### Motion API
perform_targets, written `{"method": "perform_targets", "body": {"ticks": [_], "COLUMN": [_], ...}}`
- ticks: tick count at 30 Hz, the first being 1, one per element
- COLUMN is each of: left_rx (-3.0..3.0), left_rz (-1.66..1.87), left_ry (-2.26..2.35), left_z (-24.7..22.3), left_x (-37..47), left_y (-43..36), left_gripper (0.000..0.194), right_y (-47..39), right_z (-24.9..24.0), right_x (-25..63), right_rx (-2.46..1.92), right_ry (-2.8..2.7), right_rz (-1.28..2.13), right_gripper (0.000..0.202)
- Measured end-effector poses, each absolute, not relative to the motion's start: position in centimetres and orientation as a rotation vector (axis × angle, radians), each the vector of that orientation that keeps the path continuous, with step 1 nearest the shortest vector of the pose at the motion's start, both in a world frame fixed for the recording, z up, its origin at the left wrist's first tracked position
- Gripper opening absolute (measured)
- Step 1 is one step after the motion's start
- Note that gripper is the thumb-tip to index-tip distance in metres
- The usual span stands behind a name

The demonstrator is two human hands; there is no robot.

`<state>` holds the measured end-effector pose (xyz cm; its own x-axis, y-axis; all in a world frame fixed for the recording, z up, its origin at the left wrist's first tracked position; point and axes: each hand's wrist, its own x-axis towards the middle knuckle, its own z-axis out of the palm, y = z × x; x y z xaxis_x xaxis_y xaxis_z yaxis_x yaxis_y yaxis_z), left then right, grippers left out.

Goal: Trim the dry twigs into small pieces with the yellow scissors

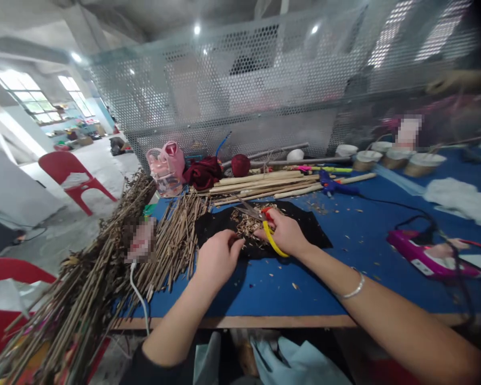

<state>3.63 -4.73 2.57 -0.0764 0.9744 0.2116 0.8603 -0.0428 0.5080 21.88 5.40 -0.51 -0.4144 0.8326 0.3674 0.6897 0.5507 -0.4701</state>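
My right hand (286, 232) is closed around scissors (268, 235) with a yellow and a red handle loop. Their blades point up and left over a heap of small cut stem pieces (246, 224). The heap lies on a black cloth (312, 227) spread on the blue table. Beside the heap, at its lower left, my left hand (218, 254) is closed with thumb and fingers drawn together. Whatever those fingers pinch, if anything, is hidden. Left of the cloth lies a spread of thin dry stalks (172, 240).
Bundled dry branches (92, 278) overhang the table's left edge. Behind the cloth lie pale sticks (260, 182), a blue glue gun (336, 186), dark red yarn (240, 164) and a pink bag (166, 166). A purple device (428, 254) with cables and several cups (366, 160) stand right. A mesh screen (232, 96) closes the back.
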Motion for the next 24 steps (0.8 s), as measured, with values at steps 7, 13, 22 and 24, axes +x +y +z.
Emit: {"method": "perform_targets", "body": {"ticks": [7,13,22,24], "left_rx": [1.749,1.788,1.714,1.737], "left_rz": [0.280,0.033,0.189,0.215], "left_ry": [2.581,2.470,2.439,2.425], "left_z": [1.5,0.8,1.0,0.7], "left_x": [-3.8,-3.8,-5.2,-4.3], "left_y": [-7.7,-5.8,-4.7,-4.5], "left_gripper": [0.034,0.034,0.033,0.027], "right_y": [5.1,5.0,5.5,5.5], "right_z": [-0.8,-0.9,-1.1,-1.2], "right_x": [21.9,21.9,22.3,22.3], "right_rx": [-1.078,-1.055,-1.065,-1.057], "right_ry": [-2.181,-2.190,-2.150,-2.159], "right_rz": [0.549,0.587,0.604,0.625], "right_gripper": [0.031,0.032,0.032,0.032]}}
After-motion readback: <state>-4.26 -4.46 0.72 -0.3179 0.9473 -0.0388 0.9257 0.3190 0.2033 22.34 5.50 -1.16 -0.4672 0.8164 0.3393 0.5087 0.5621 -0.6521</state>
